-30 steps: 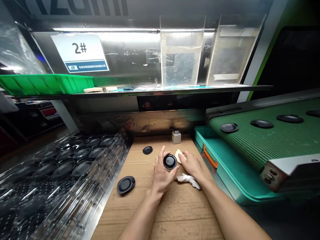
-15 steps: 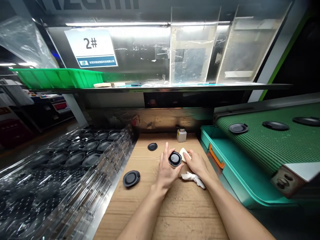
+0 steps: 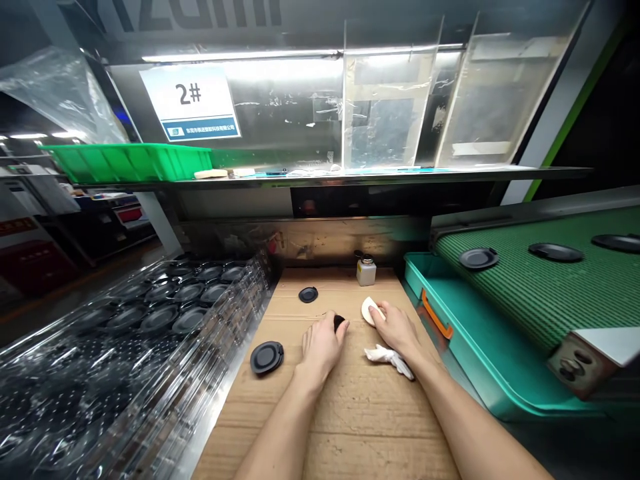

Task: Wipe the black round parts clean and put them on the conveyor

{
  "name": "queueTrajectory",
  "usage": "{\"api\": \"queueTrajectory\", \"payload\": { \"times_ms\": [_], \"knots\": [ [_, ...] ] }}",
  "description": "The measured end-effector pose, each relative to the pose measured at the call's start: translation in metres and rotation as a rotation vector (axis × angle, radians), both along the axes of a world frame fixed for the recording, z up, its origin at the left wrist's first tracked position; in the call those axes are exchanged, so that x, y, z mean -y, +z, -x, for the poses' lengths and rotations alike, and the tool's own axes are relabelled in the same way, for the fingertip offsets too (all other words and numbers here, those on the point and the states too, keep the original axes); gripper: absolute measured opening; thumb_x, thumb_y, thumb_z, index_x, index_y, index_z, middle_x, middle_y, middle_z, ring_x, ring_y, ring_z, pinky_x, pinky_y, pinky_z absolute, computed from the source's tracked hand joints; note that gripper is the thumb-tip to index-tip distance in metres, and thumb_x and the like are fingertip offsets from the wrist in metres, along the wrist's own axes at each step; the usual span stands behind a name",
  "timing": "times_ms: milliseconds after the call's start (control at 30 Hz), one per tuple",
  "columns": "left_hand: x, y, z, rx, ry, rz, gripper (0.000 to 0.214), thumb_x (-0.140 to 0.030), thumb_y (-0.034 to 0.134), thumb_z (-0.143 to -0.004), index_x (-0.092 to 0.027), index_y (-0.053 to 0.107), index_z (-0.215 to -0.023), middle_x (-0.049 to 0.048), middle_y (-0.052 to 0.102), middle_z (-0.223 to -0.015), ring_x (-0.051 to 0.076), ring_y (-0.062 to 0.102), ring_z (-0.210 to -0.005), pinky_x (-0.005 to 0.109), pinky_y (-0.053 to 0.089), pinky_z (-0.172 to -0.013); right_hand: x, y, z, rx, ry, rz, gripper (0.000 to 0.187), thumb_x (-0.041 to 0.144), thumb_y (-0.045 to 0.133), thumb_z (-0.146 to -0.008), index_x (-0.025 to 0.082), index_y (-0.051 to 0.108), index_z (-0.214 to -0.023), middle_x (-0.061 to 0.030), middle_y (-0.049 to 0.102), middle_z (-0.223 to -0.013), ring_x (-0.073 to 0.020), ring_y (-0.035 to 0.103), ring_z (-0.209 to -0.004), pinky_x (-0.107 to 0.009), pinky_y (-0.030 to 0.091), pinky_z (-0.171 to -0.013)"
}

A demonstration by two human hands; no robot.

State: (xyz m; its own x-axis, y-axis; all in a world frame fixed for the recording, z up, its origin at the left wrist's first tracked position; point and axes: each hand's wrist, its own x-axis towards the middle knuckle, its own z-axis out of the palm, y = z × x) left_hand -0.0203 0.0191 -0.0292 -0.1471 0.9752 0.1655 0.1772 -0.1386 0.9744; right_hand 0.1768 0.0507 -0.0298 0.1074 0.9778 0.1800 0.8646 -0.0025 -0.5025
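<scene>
My left hand [image 3: 320,341] is closed round a small black lid [image 3: 339,323], mostly hidden behind the fingers and turned away from me. Between the thumb and fingers of my right hand [image 3: 397,328] is a cream-white sponge pad [image 3: 369,311], held apart from the lid. A crumpled white tissue [image 3: 387,360] lies on the cardboard [image 3: 360,413] just below my right hand. Left of my hands, what looks like a small stack of round black lids [image 3: 267,358] rests on the cardboard. Farther back sits another small black round piece [image 3: 309,295].
A small white bottle [image 3: 366,272] stands at the back. Clear plastic trays [image 3: 220,333] with several black lids fill the left side. To the right are a teal bin [image 3: 480,353] and a green conveyor [image 3: 520,293] carrying black lids. A metal shelf [image 3: 400,176] spans above, holding a green basket [image 3: 135,163].
My left hand has turned over and shifted left with the lid, so the lid's face no longer shows. The sponge pad and lid are farther apart. The view has shifted slightly.
</scene>
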Motion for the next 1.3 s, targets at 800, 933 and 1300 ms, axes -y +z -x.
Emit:
{"api": "queueTrajectory", "payload": {
  "times_ms": [800,933,1300],
  "knots": [
    [-0.117,0.041,0.053,-1.2,0.126,0.185,0.048,-0.057,0.055,-0.074,-0.014,0.065,-0.093,0.0205,0.064,-0.109,0.034,0.059,-0.102,0.037,0.044,-0.082,0.001,0.002,0.004,0.02,-0.032,0.004,0.043,0.05,0.031,-0.093,0.024,0.062,-0.106,-0.0095,0.07,-0.088,-0.0247,0.065,-0.085,-0.031,0.039,-0.07],
    [-0.126,0.045,0.062,-1.259,0.006,0.251,0.051,-0.058,0.054,-0.074,-0.013,0.066,-0.096,0.0197,0.067,-0.102,0.033,0.063,-0.095,0.036,0.046,-0.079,0.004,0.007,0.003,-0.002,-0.04,0.006,0.043,0.048,0.03,-0.093,0.023,0.061,-0.107,-0.0109,0.07,-0.091,-0.025,0.065,-0.086,-0.033,0.041,-0.072],
    [-0.076,0.111,-0.163,-1.283,-0.672,-0.665,0.048,-0.05,0.037,-0.091,-0.03,0.048,-0.133,0.0052,0.041,-0.145,0.028,0.029,-0.136,0.048,0.025,-0.111,-0.001,0.01,-0.002,-0.123,-0.006,-0.022,0.041,0.035,0.039,-0.091,0.014,0.055,-0.122,-0.015,0.068,-0.103,-0.0283,0.064,-0.095,-0.039,0.047,-0.082]
  ]
}}
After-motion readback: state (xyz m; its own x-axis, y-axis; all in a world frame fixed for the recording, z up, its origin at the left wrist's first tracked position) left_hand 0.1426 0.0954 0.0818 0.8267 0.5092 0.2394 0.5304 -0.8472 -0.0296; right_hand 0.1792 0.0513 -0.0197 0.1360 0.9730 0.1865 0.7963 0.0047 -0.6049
